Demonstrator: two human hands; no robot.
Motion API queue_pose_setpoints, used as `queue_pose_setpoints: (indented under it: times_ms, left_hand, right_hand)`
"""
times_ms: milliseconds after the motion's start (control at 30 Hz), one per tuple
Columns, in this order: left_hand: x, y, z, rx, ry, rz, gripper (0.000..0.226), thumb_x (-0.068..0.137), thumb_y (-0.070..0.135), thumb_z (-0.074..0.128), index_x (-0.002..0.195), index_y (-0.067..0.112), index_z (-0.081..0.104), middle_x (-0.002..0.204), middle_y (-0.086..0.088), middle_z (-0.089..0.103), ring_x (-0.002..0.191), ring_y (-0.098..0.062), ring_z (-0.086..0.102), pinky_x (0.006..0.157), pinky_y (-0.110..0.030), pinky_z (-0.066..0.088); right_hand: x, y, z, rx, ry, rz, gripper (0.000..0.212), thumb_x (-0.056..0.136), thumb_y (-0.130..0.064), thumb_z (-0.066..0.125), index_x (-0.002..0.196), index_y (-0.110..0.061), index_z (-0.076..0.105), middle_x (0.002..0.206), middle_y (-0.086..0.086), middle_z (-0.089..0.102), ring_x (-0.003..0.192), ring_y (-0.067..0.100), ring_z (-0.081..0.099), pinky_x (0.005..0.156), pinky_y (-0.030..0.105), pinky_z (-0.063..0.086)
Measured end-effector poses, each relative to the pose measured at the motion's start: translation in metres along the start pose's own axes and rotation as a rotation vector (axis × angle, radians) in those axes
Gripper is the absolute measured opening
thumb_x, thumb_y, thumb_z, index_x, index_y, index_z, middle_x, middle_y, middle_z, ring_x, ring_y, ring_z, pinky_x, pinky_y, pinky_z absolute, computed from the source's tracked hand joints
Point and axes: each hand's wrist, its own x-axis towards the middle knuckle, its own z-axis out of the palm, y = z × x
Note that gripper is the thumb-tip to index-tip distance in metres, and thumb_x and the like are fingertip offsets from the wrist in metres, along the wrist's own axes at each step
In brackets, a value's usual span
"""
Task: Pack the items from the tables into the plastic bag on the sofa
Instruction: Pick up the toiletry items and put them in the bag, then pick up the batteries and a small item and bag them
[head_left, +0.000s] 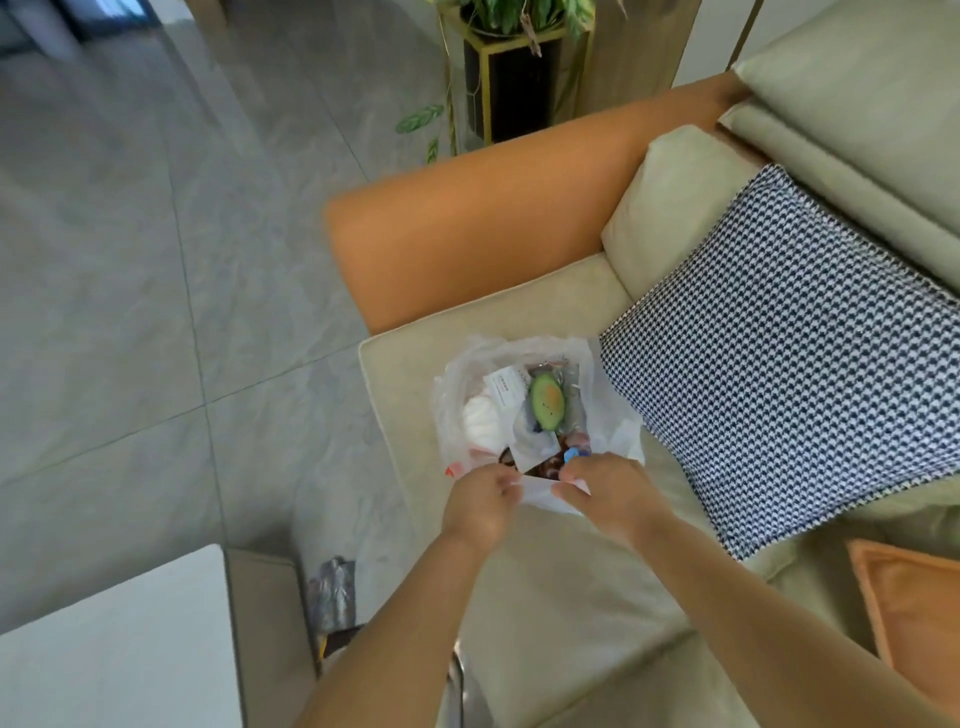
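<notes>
Sofa (519, 582) filled the frame from 12 to 5 o'clock; table (104, 649) corner sat at 8. Bag (602, 395) stood open on the seat, at the 7 o'clock corner of the check cushion (779, 364). Green toy (546, 402) and packets lay inside. Left hand (480, 506) and right hand (608, 491) each pinched the near rim, fingers closed on film. Judgement: thin, limp, slippery; grip the rim or handles, not the sidewall.
</notes>
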Motion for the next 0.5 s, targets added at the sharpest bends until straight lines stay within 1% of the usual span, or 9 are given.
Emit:
queue_pose_setpoints:
  times_ms: [67, 167, 267, 333, 400, 500]
  left_hand:
    - [-0.011, -0.011, -0.011, -0.069, 0.041, -0.049, 0.028, 0.093, 0.015, 0.055, 0.118, 0.011, 0.066, 0.122, -0.002, 0.066, 0.116, -0.018, 0.06, 0.096, -0.017, 0.038]
    - [-0.029, -0.036, -0.029, -0.115, 0.099, -0.132, 0.025, 0.092, 0.015, 0.056, 0.114, 0.013, 0.068, 0.117, -0.002, 0.068, 0.11, -0.019, 0.063, 0.093, -0.019, 0.043]
    - [-0.05, -0.073, -0.046, -0.169, 0.143, -0.238, 0.024, 0.091, 0.014, 0.058, 0.113, 0.012, 0.068, 0.117, -0.003, 0.067, 0.109, -0.021, 0.063, 0.093, -0.018, 0.044]
    - [-0.067, -0.102, -0.055, -0.198, 0.157, -0.311, 0.023, 0.09, 0.018, 0.061, 0.111, 0.013, 0.067, 0.116, -0.005, 0.067, 0.11, -0.023, 0.062, 0.097, -0.025, 0.047]
    - [-0.09, -0.133, -0.064, -0.154, 0.156, -0.381, 0.027, 0.091, 0.027, 0.06, 0.115, 0.016, 0.064, 0.116, -0.001, 0.066, 0.112, -0.019, 0.061, 0.097, -0.023, 0.045]
    - [-0.128, -0.181, -0.074, -0.172, 0.197, -0.475, 0.03, 0.092, 0.032, 0.057, 0.117, 0.017, 0.064, 0.115, -0.001, 0.068, 0.111, -0.016, 0.061, 0.093, -0.021, 0.043]
  right_hand:
    - [0.005, -0.019, -0.002, -0.072, 0.014, -0.083, 0.038, 0.095, -0.044, 0.044, 0.122, -0.022, 0.059, 0.121, 0.003, 0.061, 0.118, 0.023, 0.051, 0.098, 0.034, 0.04]
    - [0.014, -0.053, 0.003, -0.107, 0.034, -0.21, 0.038, 0.094, -0.042, 0.047, 0.124, -0.022, 0.058, 0.125, 0.001, 0.059, 0.119, 0.022, 0.051, 0.101, 0.032, 0.035]
    - [0.018, -0.093, 0.019, -0.152, -0.041, -0.344, 0.041, 0.094, -0.04, 0.047, 0.127, -0.018, 0.055, 0.135, 0.003, 0.053, 0.128, 0.022, 0.047, 0.102, 0.029, 0.036]
    - [0.018, -0.119, 0.034, -0.202, -0.091, -0.405, 0.041, 0.093, -0.043, 0.047, 0.124, -0.017, 0.054, 0.132, 0.003, 0.053, 0.126, 0.023, 0.048, 0.101, 0.032, 0.037]
    - [0.016, -0.144, 0.052, -0.234, -0.155, -0.442, 0.041, 0.092, -0.046, 0.047, 0.122, -0.019, 0.053, 0.127, 0.001, 0.055, 0.121, 0.023, 0.051, 0.099, 0.033, 0.038]
    - [0.005, -0.184, 0.083, -0.236, -0.255, -0.483, 0.043, 0.089, -0.048, 0.051, 0.125, -0.023, 0.053, 0.129, -0.001, 0.056, 0.121, 0.021, 0.052, 0.101, 0.033, 0.04]
